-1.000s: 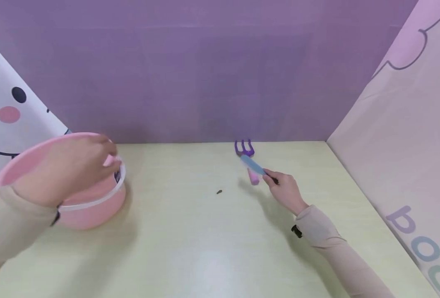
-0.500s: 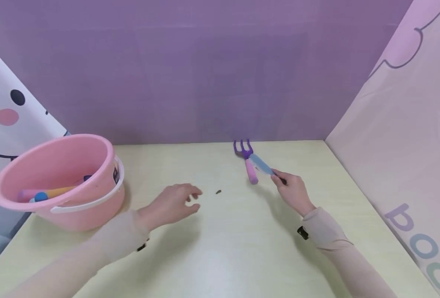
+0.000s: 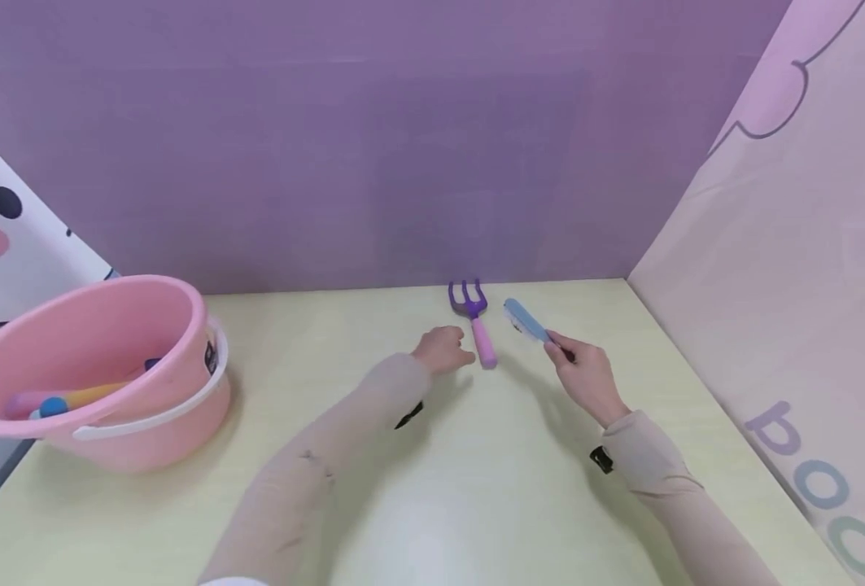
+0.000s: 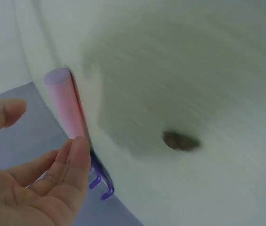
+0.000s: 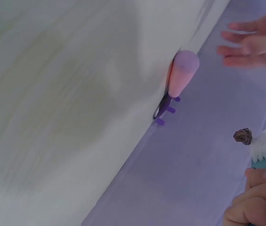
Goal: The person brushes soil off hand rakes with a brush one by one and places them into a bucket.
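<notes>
A hand fork with purple tines and a pink handle lies at the back of the table. My left hand is just left of its handle, thumb and fingers apart, holding nothing. To the right, my right hand grips the dark handle of a blue brush above the table. A brown clump shows at the tip of its white bristles in the right wrist view. Another small brown lump lies on the table in the left wrist view; in the head view my left arm hides it.
A pink bucket with a white handle stands at the left, holding several tools, one with an orange handle and blue end. A purple wall rises behind the table; a printed panel borders the right.
My left hand has come out of the bucket and crossed right to the fork's handle. The brush in my right hand has shifted right, away from the fork. The view has turned slightly left.
</notes>
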{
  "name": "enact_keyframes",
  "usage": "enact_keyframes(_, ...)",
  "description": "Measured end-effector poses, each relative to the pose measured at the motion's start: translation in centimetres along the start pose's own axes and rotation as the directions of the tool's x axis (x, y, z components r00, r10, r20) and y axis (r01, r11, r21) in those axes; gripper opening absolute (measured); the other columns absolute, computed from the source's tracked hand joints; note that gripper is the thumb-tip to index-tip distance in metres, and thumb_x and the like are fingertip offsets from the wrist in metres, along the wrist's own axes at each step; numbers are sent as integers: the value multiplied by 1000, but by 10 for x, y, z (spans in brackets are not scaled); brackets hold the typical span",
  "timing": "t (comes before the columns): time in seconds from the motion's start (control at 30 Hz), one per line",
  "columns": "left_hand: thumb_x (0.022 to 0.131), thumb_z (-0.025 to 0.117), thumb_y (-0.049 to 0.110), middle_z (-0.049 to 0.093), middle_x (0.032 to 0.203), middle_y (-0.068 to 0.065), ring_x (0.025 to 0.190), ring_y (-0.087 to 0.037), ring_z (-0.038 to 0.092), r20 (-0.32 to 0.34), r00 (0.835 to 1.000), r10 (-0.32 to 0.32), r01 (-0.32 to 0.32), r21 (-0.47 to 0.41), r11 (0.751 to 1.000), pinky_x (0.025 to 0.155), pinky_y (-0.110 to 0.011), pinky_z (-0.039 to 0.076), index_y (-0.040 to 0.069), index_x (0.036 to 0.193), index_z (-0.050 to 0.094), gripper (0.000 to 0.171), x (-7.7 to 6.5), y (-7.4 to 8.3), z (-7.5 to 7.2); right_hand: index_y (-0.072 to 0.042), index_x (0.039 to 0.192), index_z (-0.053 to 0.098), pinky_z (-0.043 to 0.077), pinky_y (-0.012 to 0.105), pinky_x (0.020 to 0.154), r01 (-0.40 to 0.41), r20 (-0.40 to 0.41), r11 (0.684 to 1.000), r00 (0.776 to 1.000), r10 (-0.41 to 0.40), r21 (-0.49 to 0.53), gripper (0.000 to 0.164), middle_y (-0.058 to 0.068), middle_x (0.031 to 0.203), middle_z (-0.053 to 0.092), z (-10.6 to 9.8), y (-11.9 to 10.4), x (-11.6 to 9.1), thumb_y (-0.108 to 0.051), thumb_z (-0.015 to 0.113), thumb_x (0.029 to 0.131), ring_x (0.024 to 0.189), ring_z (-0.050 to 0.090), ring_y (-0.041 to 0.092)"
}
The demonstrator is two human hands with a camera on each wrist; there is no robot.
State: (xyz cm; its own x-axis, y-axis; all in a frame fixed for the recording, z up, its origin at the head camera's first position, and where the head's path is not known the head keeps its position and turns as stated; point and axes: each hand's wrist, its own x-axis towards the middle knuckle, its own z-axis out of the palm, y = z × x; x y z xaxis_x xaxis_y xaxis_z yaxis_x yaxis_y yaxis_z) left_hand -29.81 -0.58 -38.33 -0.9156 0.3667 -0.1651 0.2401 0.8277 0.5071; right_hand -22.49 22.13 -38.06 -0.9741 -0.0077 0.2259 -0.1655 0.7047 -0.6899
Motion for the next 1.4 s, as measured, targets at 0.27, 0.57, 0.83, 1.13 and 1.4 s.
enact_keyframes(0.27, 78, 64, 48, 53, 117, -13, 103, -26, 53, -11, 979, -203, 203, -12, 979, 92, -37, 44, 6, 107, 59, 51, 37, 21, 32, -2, 127, 53, 32, 23, 41, -19, -22, 1000, 1000, 19, 6, 42, 9, 65, 53, -2, 3, -4, -28, 47, 95, 46, 35, 10)
enact_keyframes(0.57, 77, 68, 27, 43, 122, -19, 103, -31, 53, -73, 952, -296, 293, -48, 955, 89, -38, 48, -3, 125, 46, 61, 50, 21, 43, -1, 127, 53, 31, 22, 41, -36, -14, 999, 999, 36, 24, 42, 7, 63, 49, 0, 3, -9, -29, 47, 95, 46, 34, 9)
enact_keyframes(0.83, 81, 62, 23, 51, 112, -18, 98, -31, 56, -120, 952, -283, 276, -69, 959, 87, -38, 48, -3, 119, 48, 48, 55, 12, 40, -2, 127, 53, 31, 23, 41, -25, -18, 999, 1000, 25, 30, 42, 6, 62, 49, -1, 1, -9, -28, 48, 95, 46, 34, 10)
enact_keyframes(1.13, 83, 57, 24, 57, 117, -17, 107, -33, 56, -106, 957, -269, 256, -127, 958, 92, -41, 46, 1, 128, 46, 52, 58, 4, 39, -2, 127, 53, 31, 23, 41, -29, -11, 999, 1000, 29, 28, 41, 7, 63, 50, -2, -1, -11, -27, 48, 95, 45, 34, 10)
enact_keyframes(1.4, 83, 56, 24, 54, 127, -15, 108, -32, 56, -113, 972, -207, 199, -77, 977, 93, -40, 45, 7, 141, 34, 64, 56, -2, 33, -2, 127, 53, 29, 22, 40, -31, 3, 999, 1000, 31, 26, 41, 6, 61, 46, -2, -4, -10, -27, 47, 95, 45, 32, 10)
